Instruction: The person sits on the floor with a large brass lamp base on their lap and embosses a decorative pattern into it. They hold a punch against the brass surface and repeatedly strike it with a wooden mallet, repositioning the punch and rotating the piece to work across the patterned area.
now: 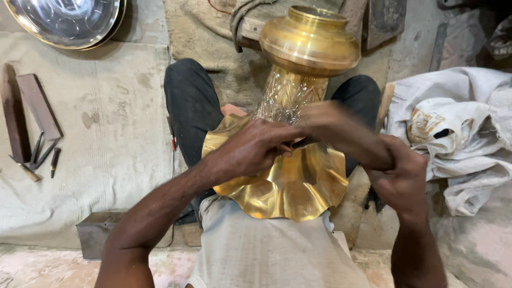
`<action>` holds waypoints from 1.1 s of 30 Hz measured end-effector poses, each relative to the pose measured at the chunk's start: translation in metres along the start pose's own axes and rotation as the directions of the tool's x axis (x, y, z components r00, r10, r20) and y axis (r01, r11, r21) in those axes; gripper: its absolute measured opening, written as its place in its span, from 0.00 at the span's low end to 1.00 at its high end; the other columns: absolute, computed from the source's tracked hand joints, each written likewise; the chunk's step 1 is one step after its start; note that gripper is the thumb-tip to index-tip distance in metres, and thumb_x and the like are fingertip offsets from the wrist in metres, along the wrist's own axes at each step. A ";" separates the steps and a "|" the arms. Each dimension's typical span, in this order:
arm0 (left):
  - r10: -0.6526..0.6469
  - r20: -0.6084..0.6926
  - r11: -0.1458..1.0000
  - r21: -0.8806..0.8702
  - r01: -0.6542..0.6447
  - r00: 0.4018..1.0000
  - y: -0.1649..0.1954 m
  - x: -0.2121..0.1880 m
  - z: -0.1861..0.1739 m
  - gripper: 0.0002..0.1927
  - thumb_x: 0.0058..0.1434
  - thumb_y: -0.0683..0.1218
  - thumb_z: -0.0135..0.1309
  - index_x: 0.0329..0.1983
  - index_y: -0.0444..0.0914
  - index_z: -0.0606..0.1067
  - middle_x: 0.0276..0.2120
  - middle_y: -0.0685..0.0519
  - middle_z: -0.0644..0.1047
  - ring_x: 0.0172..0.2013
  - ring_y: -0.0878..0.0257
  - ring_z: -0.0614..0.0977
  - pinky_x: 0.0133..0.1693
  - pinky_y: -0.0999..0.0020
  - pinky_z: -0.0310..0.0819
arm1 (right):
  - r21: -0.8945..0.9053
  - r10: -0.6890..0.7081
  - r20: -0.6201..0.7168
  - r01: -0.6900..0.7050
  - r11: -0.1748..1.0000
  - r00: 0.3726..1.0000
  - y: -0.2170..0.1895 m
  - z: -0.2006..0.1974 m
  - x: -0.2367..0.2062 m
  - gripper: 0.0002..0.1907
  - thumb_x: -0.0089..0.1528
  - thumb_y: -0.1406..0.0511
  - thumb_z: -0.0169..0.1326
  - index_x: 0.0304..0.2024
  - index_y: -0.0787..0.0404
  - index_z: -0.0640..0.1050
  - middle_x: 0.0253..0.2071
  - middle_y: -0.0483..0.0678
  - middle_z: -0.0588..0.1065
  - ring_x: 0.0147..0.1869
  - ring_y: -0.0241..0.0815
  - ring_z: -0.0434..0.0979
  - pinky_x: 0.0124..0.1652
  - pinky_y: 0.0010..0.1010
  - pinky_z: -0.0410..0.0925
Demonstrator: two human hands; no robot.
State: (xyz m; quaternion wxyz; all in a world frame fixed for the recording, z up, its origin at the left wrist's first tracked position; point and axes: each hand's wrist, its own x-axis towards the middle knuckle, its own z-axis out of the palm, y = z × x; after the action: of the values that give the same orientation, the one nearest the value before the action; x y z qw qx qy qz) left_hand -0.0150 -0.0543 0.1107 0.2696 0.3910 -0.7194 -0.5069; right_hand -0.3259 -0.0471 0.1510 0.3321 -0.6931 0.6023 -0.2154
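Left hand (pixel 250 146) pinching small tool against brass vase (pixel 298 106); right hand (pixel 400 178) beside.

One brass vase (pixel 298 106), two hands, one round metal tray (pixel 66 21), several small chisels (pixel 42 152).

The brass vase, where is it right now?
In the head view the brass vase lies centre frame across the person's lap, its wavy flared rim toward the body, under the left hand and beside the right hand.
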 end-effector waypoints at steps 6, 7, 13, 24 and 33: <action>0.003 -0.069 0.992 -0.123 -0.011 0.998 0.009 -0.004 -0.003 0.37 0.53 0.25 0.49 0.65 0.42 0.71 0.50 0.45 0.82 0.42 0.55 0.89 0.43 0.64 0.88 | -0.246 -0.133 0.035 0.137 0.959 0.991 -0.007 -0.010 0.012 0.15 0.55 0.74 0.67 0.44 0.67 0.78 0.33 0.54 0.78 0.35 0.40 0.77 0.36 0.33 0.72; -0.002 -0.061 0.991 -0.135 -0.007 0.998 0.009 -0.003 -0.004 0.37 0.53 0.25 0.49 0.65 0.42 0.71 0.51 0.44 0.82 0.42 0.55 0.89 0.43 0.65 0.89 | -0.357 -0.259 0.050 0.260 0.897 0.964 -0.009 -0.010 0.014 0.19 0.52 0.77 0.65 0.46 0.68 0.79 0.36 0.55 0.78 0.38 0.42 0.79 0.39 0.36 0.73; -0.015 -0.055 0.998 -0.069 0.011 0.998 0.002 -0.001 0.001 0.29 0.58 0.29 0.53 0.63 0.41 0.74 0.46 0.47 0.84 0.43 0.56 0.89 0.46 0.64 0.89 | -0.420 -0.155 0.131 0.196 0.886 0.979 -0.012 -0.007 0.018 0.20 0.51 0.76 0.62 0.46 0.64 0.80 0.34 0.53 0.79 0.35 0.44 0.80 0.37 0.37 0.73; 0.022 -0.113 0.995 -0.099 -0.033 0.993 0.008 -0.005 0.000 0.28 0.62 0.38 0.58 0.66 0.41 0.70 0.51 0.47 0.83 0.43 0.57 0.88 0.44 0.60 0.87 | 0.023 0.015 0.101 -0.017 1.000 0.995 -0.009 -0.010 0.021 0.16 0.57 0.71 0.68 0.42 0.65 0.74 0.30 0.49 0.76 0.32 0.38 0.74 0.35 0.32 0.70; -0.017 -0.093 0.995 -0.095 0.008 0.996 0.006 -0.006 0.002 0.24 0.63 0.38 0.58 0.63 0.42 0.73 0.47 0.48 0.84 0.42 0.56 0.89 0.45 0.59 0.87 | -0.239 -0.136 0.120 0.161 0.958 0.983 -0.014 -0.011 0.029 0.14 0.52 0.74 0.63 0.41 0.64 0.79 0.32 0.51 0.77 0.34 0.43 0.79 0.35 0.34 0.72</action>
State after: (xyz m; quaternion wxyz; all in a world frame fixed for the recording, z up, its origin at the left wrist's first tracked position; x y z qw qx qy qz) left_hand -0.0146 -0.0470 0.1156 0.3179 0.4058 -0.6787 -0.5232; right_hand -0.3181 -0.0767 0.1656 0.2562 -0.7826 0.5529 -0.1271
